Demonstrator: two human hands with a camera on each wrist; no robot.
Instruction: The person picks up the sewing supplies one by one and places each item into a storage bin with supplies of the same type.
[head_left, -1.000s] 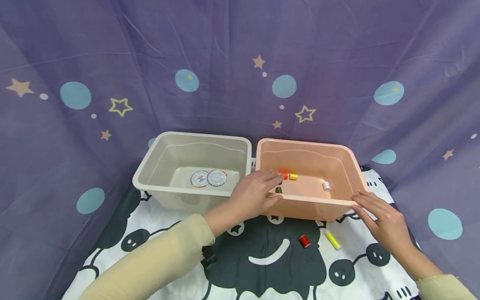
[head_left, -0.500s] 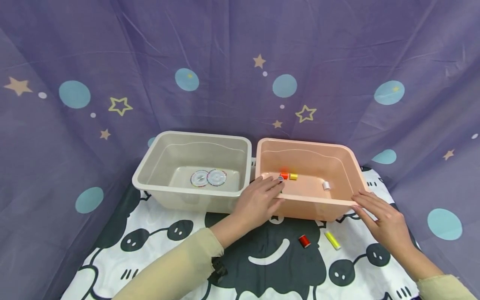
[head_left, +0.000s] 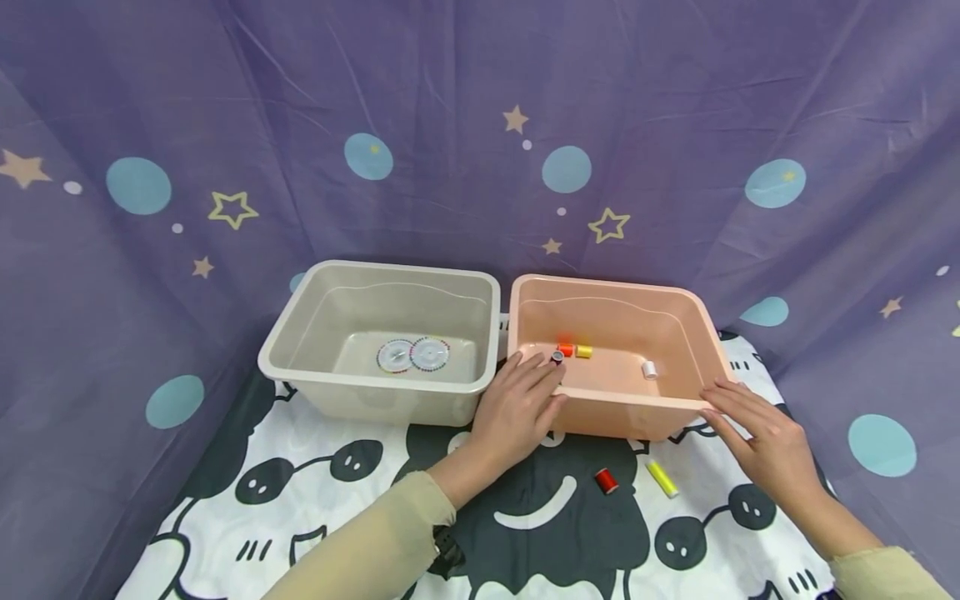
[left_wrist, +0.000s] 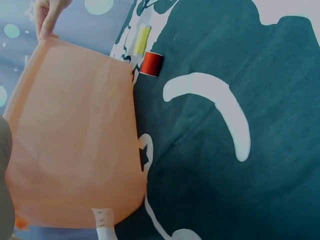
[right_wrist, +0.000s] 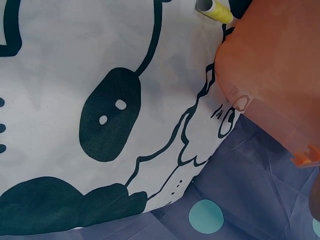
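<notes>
Peach bin (head_left: 622, 417): Placed at the right on a patterned cloth (head_left: 555, 550), its two near corners covered by a person's hands, apparently so that it is steadied from both ends.
Left hand (head_left: 513, 410): Laid over the bin's near left corner, fingers extended and slightly spread across the rim, thumb seen at the near side; whether the rim is pinched cannot be told, the underside being hidden.
Right hand (head_left: 767, 435): Set at the near right corner, the rim pinched between fingers and thumb, a hold perhaps chosen so that sliding is prevented.
Dark spool (head_left: 557, 357): Seen just beyond the left fingertips inside the bin; whether it is touched cannot be made out.
Spools inside: An orange-red spool (head_left: 566, 350) and a small yellow spool (head_left: 583, 352) are seen side by side toward the left, a white spool (head_left: 649, 370) well apart at the right, all seemingly contained by the walls.
Spools outside: A red spool (head_left: 606, 481) and a long yellow spool (head_left: 662, 479) are left on the cloth, near side, within easy reach.
Grey bin (head_left: 390, 404): Stood at the left, with two overlapping pin wheels (head_left: 414, 356) laid flat on its floor, apparently kept apart from the thread.
</notes>
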